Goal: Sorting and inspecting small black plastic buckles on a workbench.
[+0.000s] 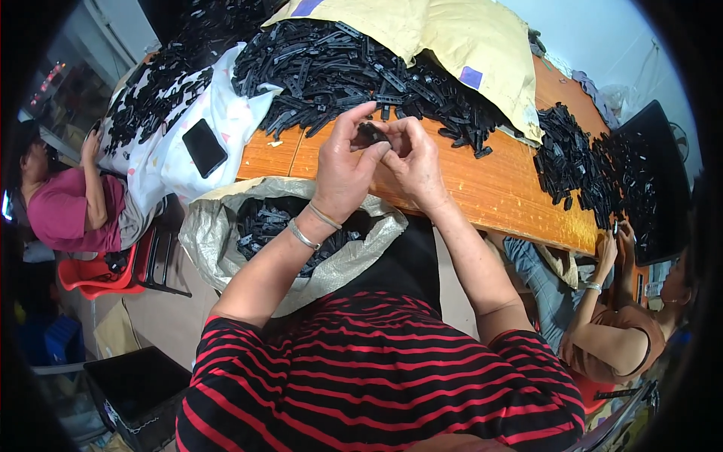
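Observation:
Both my hands meet over the front edge of the wooden table, closed around a small black plastic part (369, 134). My left hand (345, 162) grips it between thumb and fingers. My right hand (416, 162) pinches at its right side, fingertips close to the left thumb; the fingers partly hide the part. Just beyond lies a big heap of long black plastic parts (324, 71). Below my left forearm, an open woven sack (207, 233) holds more black parts (263, 226).
A yellowish paper sack (474, 45) lies over the heap. A phone (204, 148) rests on a white plastic sheet (147, 173). People sit at left (75, 203) and right (617, 339), near more black parts (565, 158). A black crate (139, 388) stands on the floor.

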A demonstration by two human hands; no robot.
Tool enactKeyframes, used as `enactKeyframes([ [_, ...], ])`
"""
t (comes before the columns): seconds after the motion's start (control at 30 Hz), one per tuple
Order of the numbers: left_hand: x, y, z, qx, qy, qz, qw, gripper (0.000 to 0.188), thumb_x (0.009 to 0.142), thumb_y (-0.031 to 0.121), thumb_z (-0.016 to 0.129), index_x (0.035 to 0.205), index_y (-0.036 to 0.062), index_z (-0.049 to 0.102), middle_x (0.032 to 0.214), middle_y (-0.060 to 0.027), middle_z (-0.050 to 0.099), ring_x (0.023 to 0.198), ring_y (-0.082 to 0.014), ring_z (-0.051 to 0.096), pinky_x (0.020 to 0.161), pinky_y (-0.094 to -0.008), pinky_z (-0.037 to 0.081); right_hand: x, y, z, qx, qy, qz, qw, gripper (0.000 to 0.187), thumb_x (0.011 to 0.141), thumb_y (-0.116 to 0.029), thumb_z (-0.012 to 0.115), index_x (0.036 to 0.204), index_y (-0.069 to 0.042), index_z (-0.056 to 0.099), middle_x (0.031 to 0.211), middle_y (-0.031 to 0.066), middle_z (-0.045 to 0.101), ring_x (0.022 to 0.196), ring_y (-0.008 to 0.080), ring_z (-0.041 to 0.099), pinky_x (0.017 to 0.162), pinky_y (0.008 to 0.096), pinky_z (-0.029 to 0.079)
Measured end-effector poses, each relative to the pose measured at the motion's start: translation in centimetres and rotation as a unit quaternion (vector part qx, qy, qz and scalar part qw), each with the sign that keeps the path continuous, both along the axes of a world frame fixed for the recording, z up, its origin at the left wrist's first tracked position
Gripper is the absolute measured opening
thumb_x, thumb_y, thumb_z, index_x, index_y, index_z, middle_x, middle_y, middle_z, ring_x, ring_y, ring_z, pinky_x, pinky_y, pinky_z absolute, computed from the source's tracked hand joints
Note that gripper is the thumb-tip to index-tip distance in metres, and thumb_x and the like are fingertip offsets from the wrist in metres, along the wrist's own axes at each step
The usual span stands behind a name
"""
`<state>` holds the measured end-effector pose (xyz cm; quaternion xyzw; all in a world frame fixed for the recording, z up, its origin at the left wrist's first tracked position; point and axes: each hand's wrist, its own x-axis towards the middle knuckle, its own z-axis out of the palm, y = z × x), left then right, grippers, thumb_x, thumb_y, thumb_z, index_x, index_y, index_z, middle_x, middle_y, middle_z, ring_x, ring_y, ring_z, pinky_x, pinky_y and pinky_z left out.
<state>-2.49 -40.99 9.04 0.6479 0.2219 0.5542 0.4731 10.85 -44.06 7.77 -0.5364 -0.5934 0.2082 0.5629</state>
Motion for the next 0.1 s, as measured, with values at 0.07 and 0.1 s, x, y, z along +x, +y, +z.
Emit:
enactKeyframes([
  [0.07, -0.7, 0.7, -0.8, -0.035, 0.044, -0.036, 0.998, 0.035, 0.088, -0.005, 0.059, 0.122, 0.0019, 0.054, 0.102, -0.0032, 0.061, 0.091, -0.0069, 0.059, 0.078, -0.0201, 0.049, 0.0, -0.1, 0.1, -0.072, -0.050, -0.005, 0.996, 0.035, 0.078, -0.007, 0.075, 0.107, -0.002, 0.055, 0.100, 0.0086, 0.068, 0.091, 0.0160, 0.067, 0.076, 0.0280, 0.054],
  [0.1, -1.5, 1.2, -0.8, -0.075, 0.076, -0.064, 0.992, 0.040, 0.090, -0.002, 0.058, 0.129, 0.0035, 0.049, 0.110, -0.0054, 0.061, 0.095, -0.0067, 0.058, 0.080, -0.0189, 0.048, -0.4, -0.2, 0.2, -0.118, -0.073, -0.008, 0.990, 0.039, 0.078, -0.011, 0.077, 0.109, -0.004, 0.055, 0.102, 0.0077, 0.067, 0.093, 0.0173, 0.067, 0.079, 0.0285, 0.054],
])
